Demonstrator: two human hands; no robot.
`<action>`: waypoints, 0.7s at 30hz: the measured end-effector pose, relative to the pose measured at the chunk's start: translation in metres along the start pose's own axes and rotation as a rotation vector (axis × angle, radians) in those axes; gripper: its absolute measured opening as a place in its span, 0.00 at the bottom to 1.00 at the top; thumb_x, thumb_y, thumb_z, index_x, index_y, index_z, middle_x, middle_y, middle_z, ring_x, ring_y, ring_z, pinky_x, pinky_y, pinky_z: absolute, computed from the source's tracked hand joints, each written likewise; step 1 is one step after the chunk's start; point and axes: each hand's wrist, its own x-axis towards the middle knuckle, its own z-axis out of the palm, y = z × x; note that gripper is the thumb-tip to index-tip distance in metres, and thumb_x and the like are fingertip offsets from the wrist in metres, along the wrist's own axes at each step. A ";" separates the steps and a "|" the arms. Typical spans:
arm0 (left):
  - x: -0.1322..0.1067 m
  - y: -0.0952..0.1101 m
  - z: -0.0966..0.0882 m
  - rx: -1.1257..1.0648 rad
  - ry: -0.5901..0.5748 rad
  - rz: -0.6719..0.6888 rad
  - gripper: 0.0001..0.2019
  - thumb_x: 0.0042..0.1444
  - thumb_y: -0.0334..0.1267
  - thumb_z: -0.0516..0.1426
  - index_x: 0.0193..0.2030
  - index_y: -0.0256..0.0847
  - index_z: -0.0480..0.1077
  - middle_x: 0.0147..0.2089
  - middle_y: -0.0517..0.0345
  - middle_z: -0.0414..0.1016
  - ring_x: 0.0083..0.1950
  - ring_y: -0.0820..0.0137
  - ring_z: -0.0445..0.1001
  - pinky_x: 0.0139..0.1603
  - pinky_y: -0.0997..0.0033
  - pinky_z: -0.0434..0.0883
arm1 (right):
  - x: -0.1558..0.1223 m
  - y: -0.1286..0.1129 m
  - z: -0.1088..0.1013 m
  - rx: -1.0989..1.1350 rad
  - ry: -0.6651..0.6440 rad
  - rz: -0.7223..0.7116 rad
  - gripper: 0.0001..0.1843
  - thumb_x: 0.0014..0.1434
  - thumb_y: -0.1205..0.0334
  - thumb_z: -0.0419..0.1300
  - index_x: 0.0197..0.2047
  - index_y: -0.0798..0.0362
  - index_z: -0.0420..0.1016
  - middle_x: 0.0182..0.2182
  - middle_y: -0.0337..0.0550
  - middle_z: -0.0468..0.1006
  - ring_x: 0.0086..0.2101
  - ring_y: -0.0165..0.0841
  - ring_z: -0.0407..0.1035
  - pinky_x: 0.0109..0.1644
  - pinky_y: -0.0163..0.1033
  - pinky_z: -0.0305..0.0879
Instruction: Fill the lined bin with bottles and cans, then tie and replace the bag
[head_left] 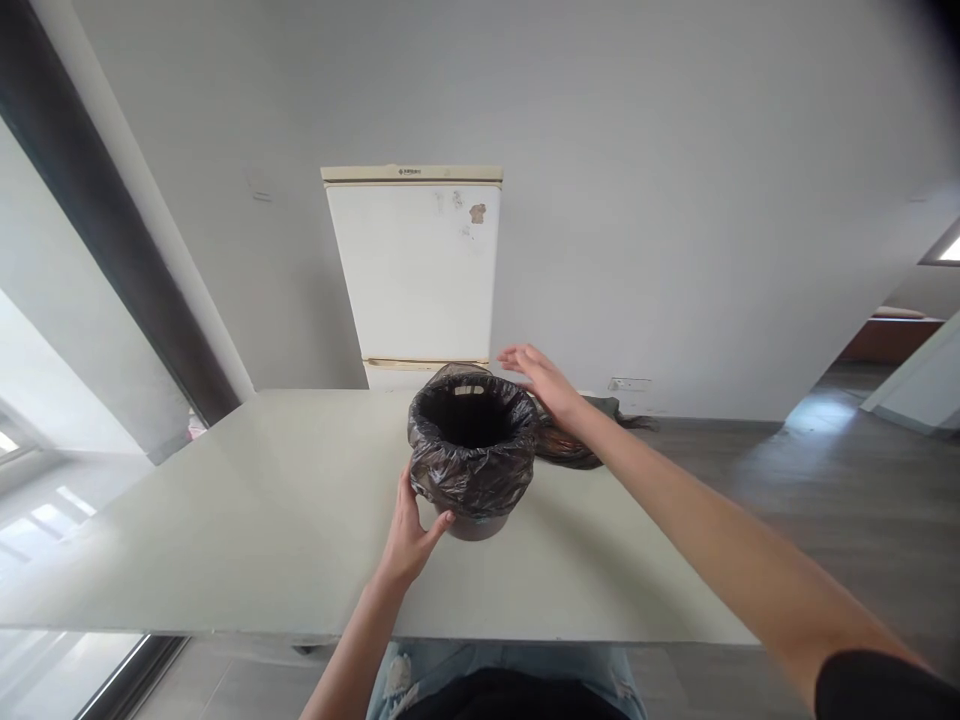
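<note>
A small dark bin stands on the pale table, lined with a black plastic bag folded over its rim. My left hand cups the bin's lower left side, thumb against it. My right hand reaches past the bin's far right rim with fingers stretched out flat, holding nothing. More dark crumpled plastic lies on the table just behind and right of the bin, under my right wrist.
A white fridge stands against the grey wall behind the table. A dark window frame runs along the left. Grey floor opens to the right, with a doorway at the far right.
</note>
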 end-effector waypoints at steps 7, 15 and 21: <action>0.002 0.001 0.006 0.034 -0.027 -0.109 0.50 0.54 0.57 0.69 0.76 0.43 0.52 0.69 0.36 0.66 0.69 0.44 0.69 0.64 0.44 0.71 | -0.118 0.068 0.005 0.157 0.051 0.030 0.48 0.60 0.33 0.66 0.76 0.31 0.51 0.76 0.44 0.54 0.72 0.48 0.53 0.70 0.59 0.60; 0.005 -0.010 0.010 0.127 -0.078 -0.048 0.52 0.46 0.56 0.73 0.74 0.41 0.58 0.72 0.36 0.64 0.74 0.40 0.62 0.70 0.39 0.65 | -0.158 0.126 0.048 0.079 -0.078 0.154 0.72 0.44 0.48 0.81 0.79 0.38 0.39 0.71 0.56 0.63 0.67 0.51 0.63 0.66 0.60 0.66; 0.007 -0.010 0.008 0.130 -0.089 -0.068 0.42 0.47 0.57 0.72 0.66 0.41 0.69 0.67 0.37 0.70 0.69 0.41 0.69 0.63 0.43 0.73 | -0.152 0.132 0.057 0.028 -0.068 0.183 0.59 0.44 0.49 0.81 0.73 0.44 0.57 0.59 0.53 0.77 0.54 0.51 0.77 0.58 0.59 0.74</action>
